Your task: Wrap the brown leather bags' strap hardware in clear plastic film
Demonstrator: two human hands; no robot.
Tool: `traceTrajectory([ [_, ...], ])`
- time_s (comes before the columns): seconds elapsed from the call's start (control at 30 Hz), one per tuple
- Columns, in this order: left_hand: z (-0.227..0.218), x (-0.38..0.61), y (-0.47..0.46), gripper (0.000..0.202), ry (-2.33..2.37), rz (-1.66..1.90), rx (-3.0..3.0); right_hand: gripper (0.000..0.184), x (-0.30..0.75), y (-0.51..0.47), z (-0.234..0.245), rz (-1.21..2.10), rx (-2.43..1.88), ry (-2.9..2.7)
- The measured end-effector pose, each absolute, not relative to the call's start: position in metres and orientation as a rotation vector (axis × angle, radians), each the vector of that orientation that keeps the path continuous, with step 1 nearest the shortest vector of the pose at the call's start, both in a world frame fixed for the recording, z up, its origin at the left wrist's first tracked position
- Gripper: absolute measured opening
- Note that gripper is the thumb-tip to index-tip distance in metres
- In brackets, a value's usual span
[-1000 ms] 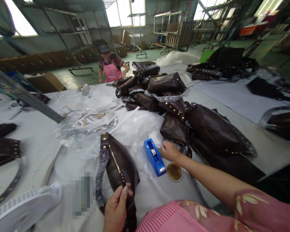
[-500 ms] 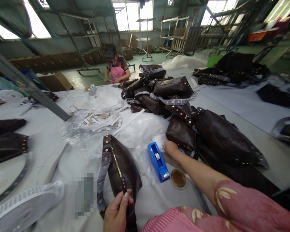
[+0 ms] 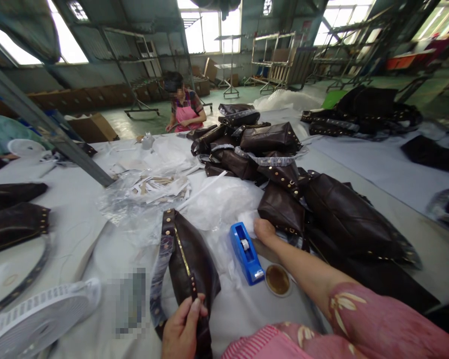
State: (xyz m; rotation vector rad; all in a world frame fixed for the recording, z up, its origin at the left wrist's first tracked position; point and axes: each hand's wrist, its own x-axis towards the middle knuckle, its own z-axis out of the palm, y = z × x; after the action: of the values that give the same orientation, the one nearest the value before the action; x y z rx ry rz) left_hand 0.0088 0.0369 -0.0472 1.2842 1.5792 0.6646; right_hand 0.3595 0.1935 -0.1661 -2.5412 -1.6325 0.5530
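A dark brown leather handbag (image 3: 194, 249) with a gold zip and studs lies in front of me. Its shoulder strap (image 3: 159, 279), wrapped in clear film, curves along the left side. My left hand (image 3: 185, 319) pinches the studded leather tab at the near end of the zip, thumb on top. My right hand (image 3: 264, 231) is stretched forward and curled beside another brown bag (image 3: 282, 207), next to white wrapping (image 3: 247, 219). Its fingertips are hidden, so what they hold does not show. Between my hands sits a blue tape dispenser (image 3: 247, 254) with a small roll.
A round tin (image 3: 277, 279) stands beside the dispenser. Several brown bags (image 3: 269, 137) are heaped further back. Paper strips (image 3: 160, 188) lie on plastic film at left. A white fan (image 3: 48, 314) and metal post (image 3: 60, 134) stand left. Across the table is a person in a pink apron (image 3: 189, 112).
The view has shifted slightly, so everything sits a little lower and further right. Both hands keep their places and their grips. The person across has moved their arms a little.
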Motion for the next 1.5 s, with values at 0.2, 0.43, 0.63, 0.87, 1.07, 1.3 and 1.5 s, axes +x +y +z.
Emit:
traceTrajectory([
  [0.2, -0.045, 0.010, 0.036, 0.050, 1.561, 0.666, 1.256, 0.038, 0.368, 0.181, -0.156, 0.507, -2.542, -1.568],
  [0.43, -0.045, 0.009, 0.033, 0.051, 1.568, 0.674, 1.281, 0.044, 0.374, 0.185, -0.157, 0.512, -2.499, -1.503],
  [0.63, -0.047, 0.004, 0.028, 0.048, 1.585, 0.710, 1.304, 0.042, 0.385, 0.187, -0.156, 0.543, -2.407, -1.533],
  [0.87, -0.050, 0.001, 0.024, 0.047, 1.586, 0.723, 1.292, 0.045, 0.394, 0.182, -0.155, 0.603, -2.346, -1.630],
  [1.07, -0.053, -0.001, 0.023, 0.047, 1.593, 0.735, 1.290, 0.034, 0.397, 0.174, -0.151, 0.718, -2.231, -1.896],
  [1.3, -0.050, 0.004, 0.029, 0.050, 1.593, 0.665, 1.298, 0.049, 0.383, 0.190, -0.143, 0.649, -2.190, -2.008],
  [1.5, -0.046, 0.007, 0.033, 0.051, 1.600, 0.651, 1.285, 0.030, 0.362, 0.206, -0.153, 0.540, -2.264, -2.013],
])
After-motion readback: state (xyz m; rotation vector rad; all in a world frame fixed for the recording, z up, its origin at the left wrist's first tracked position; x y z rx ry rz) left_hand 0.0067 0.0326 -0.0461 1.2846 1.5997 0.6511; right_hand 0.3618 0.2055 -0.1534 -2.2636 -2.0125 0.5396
